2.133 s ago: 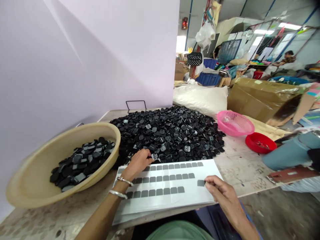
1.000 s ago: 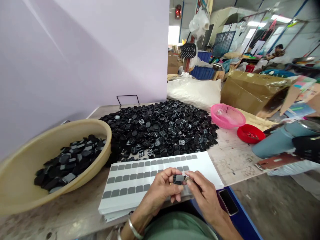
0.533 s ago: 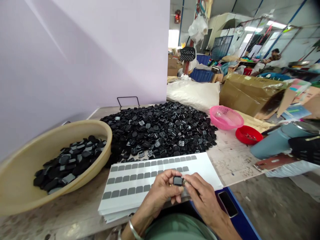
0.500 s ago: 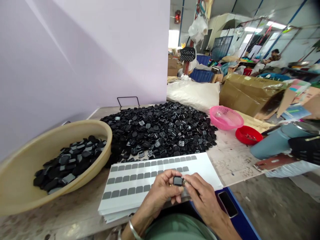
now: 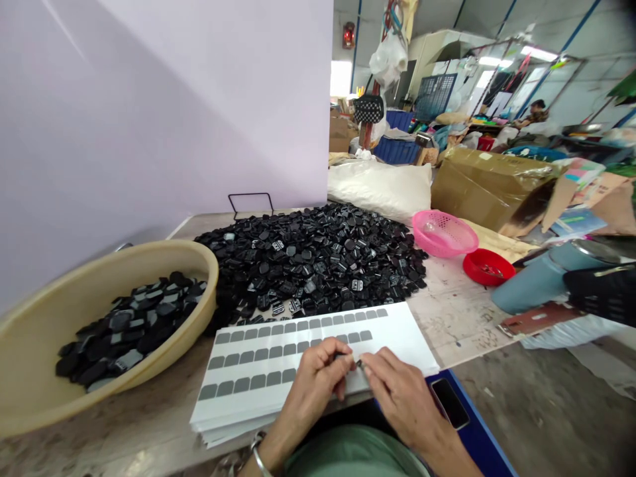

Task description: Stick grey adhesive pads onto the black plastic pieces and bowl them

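My left hand [image 5: 318,379] and my right hand [image 5: 395,391] meet over the near edge of a white sticker sheet [image 5: 402,329] that carries rows of grey stickers. Both pinch a small black piece [image 5: 354,362], which is almost hidden between the fingertips. The sheet tops a stack of like sheets [image 5: 213,430]. Just beyond lies a big heap of black plastic pieces [image 5: 318,258]. A tan basin [image 5: 44,311] at the left holds more of these pieces.
A pink basket [image 5: 444,232] and a red dish [image 5: 487,266] sit right of the heap. A blue-grey bottle [image 5: 541,281] lies at the right edge. A phone [image 5: 450,403] rests on a blue surface by my right wrist. A lilac partition [image 5: 149,106] stands behind.
My left hand took a black piece from the heap and came back to meet my right hand with a sticker. Now the fingers have closed tighter, hiding the piece.
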### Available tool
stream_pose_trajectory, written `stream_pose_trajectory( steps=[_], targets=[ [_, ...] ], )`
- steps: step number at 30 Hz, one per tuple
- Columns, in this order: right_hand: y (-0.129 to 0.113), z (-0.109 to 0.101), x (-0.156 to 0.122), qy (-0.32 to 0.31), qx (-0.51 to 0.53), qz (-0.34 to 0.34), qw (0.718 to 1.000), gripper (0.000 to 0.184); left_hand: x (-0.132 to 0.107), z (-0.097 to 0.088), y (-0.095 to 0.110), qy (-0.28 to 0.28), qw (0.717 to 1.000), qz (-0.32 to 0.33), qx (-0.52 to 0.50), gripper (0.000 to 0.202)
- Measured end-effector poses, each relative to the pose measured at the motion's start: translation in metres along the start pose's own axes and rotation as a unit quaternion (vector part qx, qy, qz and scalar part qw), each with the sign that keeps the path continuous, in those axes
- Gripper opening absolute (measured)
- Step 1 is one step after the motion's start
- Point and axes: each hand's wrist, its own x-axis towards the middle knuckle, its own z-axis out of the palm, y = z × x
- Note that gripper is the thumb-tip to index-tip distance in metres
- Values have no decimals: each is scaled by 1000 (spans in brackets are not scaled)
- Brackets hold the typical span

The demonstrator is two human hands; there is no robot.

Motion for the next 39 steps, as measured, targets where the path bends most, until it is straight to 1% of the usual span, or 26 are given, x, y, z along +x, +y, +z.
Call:
stream_pose_trajectory(
  steps=[2,3,5,7,10,12,14,17,21,23,26,28,29,30,32,34,36,37,39],
  targets=[
    [15,-8,2,14,-48,63,997,26,3,-8,10,52,998,23,16,20],
    [23,-13,5,22,-70,94,993,24,6,-11,15,69,997,28,22,19],
    [34,-20,12,16,-116,122,986,20,16,-14,24,70,997,30,34,17],
    [37,-23,21,-1,-159,111,981,16,29,-10,26,36,997,31,55,15],
    [30,-19,34,-17,-193,81,978,14,51,1,16,-7,996,28,89,13],
    [26,-16,39,-20,-201,68,977,14,63,6,6,-17,994,27,101,11],
    [24,-13,42,-20,-205,58,977,14,70,8,-1,-20,994,26,105,10],
    [27,-9,43,-23,-198,50,979,14,74,6,-5,-29,994,18,104,10],
    [30,-6,45,-22,-164,45,985,15,75,6,-4,-41,994,8,103,7],
    [29,-8,47,-20,-131,41,990,14,75,8,-4,-43,993,5,110,7],
    [26,-17,45,-29,-64,16,997,18,74,8,-2,-34,990,6,138,8],
    [23,-24,41,-33,26,14,999,21,72,0,2,-6,985,12,172,9],
    [23,-27,38,-30,85,28,996,23,70,-8,4,18,981,17,195,8],
    [23,-29,35,-23,146,50,988,23,68,-18,8,47,974,24,221,7],
    [25,-29,27,-10,252,104,962,25,64,-43,16,110,951,36,286,8],
    [27,-25,19,-2,308,146,940,26,62,-68,22,159,919,38,359,9],
    [28,-21,13,-2,341,174,924,27,63,-86,24,178,887,28,426,11],
    [28,-20,11,-2,351,183,918,28,65,-92,24,180,873,21,453,12],
    [25,-19,11,-5,364,191,912,28,70,-96,23,177,852,10,493,11]
  ],
)
